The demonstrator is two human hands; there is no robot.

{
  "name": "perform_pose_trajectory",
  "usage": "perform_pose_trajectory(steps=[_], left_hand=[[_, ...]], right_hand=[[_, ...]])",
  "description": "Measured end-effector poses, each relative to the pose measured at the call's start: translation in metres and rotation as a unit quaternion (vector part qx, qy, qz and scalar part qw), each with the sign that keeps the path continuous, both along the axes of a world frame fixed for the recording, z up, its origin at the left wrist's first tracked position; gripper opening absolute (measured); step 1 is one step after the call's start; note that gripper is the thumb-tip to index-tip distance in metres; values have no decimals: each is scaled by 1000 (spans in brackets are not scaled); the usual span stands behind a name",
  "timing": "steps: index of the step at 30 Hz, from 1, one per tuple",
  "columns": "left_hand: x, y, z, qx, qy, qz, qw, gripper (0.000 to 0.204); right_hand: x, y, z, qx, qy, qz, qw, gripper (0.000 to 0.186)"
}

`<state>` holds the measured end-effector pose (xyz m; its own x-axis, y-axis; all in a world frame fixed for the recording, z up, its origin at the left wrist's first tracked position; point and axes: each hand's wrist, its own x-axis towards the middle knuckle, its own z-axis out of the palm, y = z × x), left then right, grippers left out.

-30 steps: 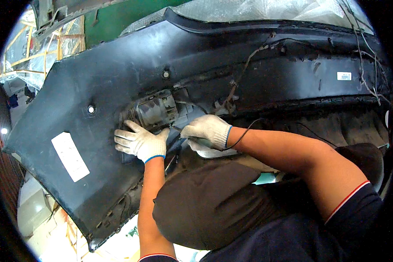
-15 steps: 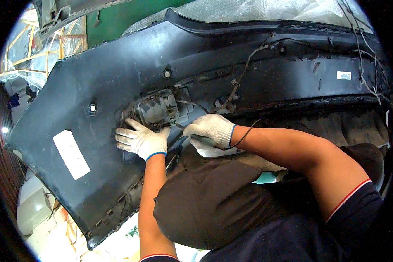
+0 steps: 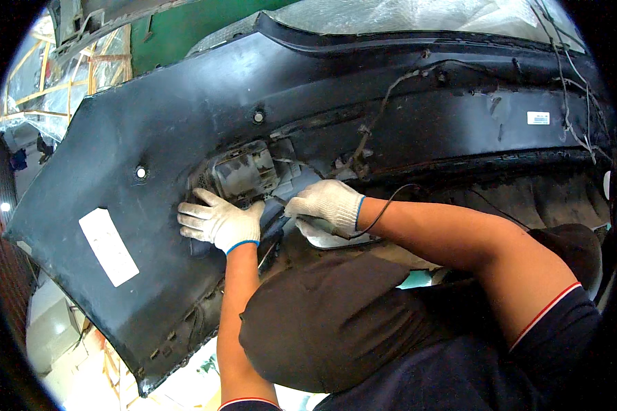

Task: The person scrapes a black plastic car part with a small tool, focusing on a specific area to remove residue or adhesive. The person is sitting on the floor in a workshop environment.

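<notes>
A large black car bumper cover (image 3: 192,113) lies with its inner side up. On it sits a dark plastic housing (image 3: 243,171) with a dusty surface. My left hand (image 3: 219,220), in a white knit glove, lies flat with fingers spread on the bumper at the housing's near left edge. My right hand (image 3: 328,204), gloved alike, is closed around a slim corded tool whose tip points at the housing's near right corner; the grip hides most of it. Its black cable (image 3: 389,203) loops over my right wrist. A greenish part of the handle shows under the palm.
White label (image 3: 108,246) at left, wiring harness (image 3: 384,106) along the bumper, loose wires (image 3: 567,103) far right. Bubble wrap (image 3: 404,17) lies behind; a wooden crate with plastic film (image 3: 65,82) stands far left. A dark cap (image 3: 329,322) covers the lower middle.
The whole view has shifted slightly, so the bumper appears a little further left. Both hands keep nearly the same places, with the same grip on the tool.
</notes>
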<state>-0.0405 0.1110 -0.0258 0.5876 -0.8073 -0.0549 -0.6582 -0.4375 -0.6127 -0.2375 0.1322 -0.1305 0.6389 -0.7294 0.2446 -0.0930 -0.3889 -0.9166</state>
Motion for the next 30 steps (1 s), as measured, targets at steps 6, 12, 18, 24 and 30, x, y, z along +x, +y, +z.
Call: perform_pose_trajectory(steps=[6, 12, 18, 24, 30], left_hand=[[0, 0, 0, 4, -4, -9, 1000, 154], [-1, -2, -8, -3, -29, 1, 1000, 156], [-6, -5, -5, 1, -24, 15, 1000, 153], [-7, -5, -3, -8, -9, 11, 1000, 153], [-3, -4, -6, -11, -20, 2, 1000, 154]], right_hand=[[-1, -1, -3, 57, -17, 43, 997, 27], [-1, 1, -2, 15, -22, 8, 1000, 25], [0, 2, 1, 17, -17, 3, 1000, 23], [-6, 6, 7, -5, -3, -19, 1000, 26], [-5, 4, 4, -23, 10, -17, 1000, 27]])
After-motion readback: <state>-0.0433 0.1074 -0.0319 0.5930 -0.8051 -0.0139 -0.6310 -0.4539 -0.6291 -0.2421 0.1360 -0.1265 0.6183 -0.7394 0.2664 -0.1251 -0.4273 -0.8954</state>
